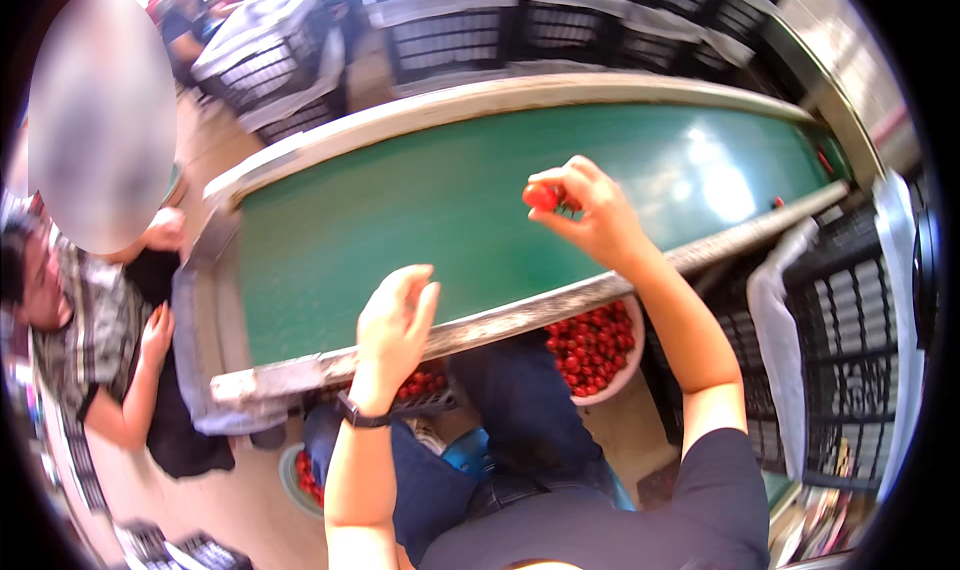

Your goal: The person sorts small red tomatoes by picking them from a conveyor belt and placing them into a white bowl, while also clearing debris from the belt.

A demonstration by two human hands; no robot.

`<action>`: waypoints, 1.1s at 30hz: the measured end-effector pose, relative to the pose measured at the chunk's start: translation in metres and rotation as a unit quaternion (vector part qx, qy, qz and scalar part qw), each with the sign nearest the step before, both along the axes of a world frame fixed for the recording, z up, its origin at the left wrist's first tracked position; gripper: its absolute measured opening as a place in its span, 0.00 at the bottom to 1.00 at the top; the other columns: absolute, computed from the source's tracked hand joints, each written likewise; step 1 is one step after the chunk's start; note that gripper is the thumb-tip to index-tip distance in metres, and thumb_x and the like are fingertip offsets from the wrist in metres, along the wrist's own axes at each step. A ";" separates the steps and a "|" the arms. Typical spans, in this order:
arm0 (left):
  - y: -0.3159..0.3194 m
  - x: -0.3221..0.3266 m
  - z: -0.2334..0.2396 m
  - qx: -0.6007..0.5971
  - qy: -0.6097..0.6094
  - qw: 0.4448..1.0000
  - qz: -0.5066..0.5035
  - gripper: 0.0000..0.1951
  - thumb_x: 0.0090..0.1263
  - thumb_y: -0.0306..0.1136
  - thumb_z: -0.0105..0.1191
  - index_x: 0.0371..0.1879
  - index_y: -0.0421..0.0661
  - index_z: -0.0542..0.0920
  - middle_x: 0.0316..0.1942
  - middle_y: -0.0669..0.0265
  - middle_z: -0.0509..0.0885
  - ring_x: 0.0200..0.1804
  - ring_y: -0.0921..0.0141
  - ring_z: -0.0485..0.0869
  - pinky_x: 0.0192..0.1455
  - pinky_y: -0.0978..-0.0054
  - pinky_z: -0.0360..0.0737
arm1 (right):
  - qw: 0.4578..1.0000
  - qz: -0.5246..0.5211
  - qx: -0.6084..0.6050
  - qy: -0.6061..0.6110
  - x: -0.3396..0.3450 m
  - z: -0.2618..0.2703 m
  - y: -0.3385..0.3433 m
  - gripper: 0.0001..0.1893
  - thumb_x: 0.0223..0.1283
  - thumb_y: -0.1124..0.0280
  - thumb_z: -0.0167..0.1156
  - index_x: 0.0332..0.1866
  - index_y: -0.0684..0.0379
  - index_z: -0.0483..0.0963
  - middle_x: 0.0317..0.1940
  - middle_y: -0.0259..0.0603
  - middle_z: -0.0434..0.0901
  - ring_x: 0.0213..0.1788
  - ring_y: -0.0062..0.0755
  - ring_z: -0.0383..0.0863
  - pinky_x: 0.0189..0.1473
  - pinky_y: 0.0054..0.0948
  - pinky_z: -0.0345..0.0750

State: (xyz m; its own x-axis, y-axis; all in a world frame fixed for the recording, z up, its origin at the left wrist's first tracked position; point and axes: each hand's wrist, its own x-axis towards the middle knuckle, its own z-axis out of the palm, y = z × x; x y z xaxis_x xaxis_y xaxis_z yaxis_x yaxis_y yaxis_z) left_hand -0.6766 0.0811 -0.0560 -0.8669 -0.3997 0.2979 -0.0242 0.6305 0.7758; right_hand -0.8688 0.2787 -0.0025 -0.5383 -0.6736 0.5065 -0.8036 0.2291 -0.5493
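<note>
Over the green conveyor belt [360,217], my right hand [592,214] pinches a red cherry tomato [541,196] between thumb and fingertips; something dark and red shows behind it, partly hidden by the fingers. My left hand [397,322], with a dark band at the wrist, is above the belt's near edge, its fingers curled and apart from the thumb, with nothing seen in it. Below the near rail, a pink tub [636,345] full of small red tomatoes stands by my right leg. More red fruit lies in a crate [442,401] under the rail.
Black crates [855,315] with pale liners stand at the right; more crates [450,37] line the belt's far side. Persons [97,330] sit at the belt's left end. A round basin [289,484] with red fruit is on the floor by my left leg. Small red pieces lie at the belt's right end.
</note>
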 end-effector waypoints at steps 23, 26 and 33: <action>-0.059 0.046 0.000 0.638 0.275 0.718 -0.050 0.09 0.72 0.25 0.50 0.48 0.44 0.70 0.52 0.56 0.79 0.51 0.67 0.80 0.58 0.73 0.78 | 0.686 0.319 -0.067 -0.650 0.078 -0.033 -0.138 0.22 0.64 0.79 0.55 0.63 0.62 0.63 0.56 0.50 0.73 0.56 0.35 0.78 0.61 0.31 0.74; -0.057 0.043 0.003 0.638 0.274 0.718 -0.052 0.08 0.71 0.23 0.50 0.46 0.45 0.70 0.51 0.56 0.79 0.52 0.66 0.80 0.58 0.72 0.78 | 0.714 0.330 -0.061 -0.614 0.076 -0.033 -0.135 0.20 0.62 0.76 0.61 0.57 0.60 0.66 0.50 0.44 0.77 0.50 0.30 0.79 0.56 0.30 0.76; -0.050 0.044 0.001 0.660 0.246 0.709 -0.034 0.11 0.70 0.22 0.50 0.49 0.45 0.69 0.45 0.61 0.79 0.43 0.70 0.79 0.51 0.75 0.78 | 0.759 0.348 -0.107 -0.540 0.076 -0.045 -0.138 0.17 0.58 0.79 0.65 0.51 0.60 0.70 0.43 0.33 0.77 0.47 0.19 0.77 0.54 0.25 0.76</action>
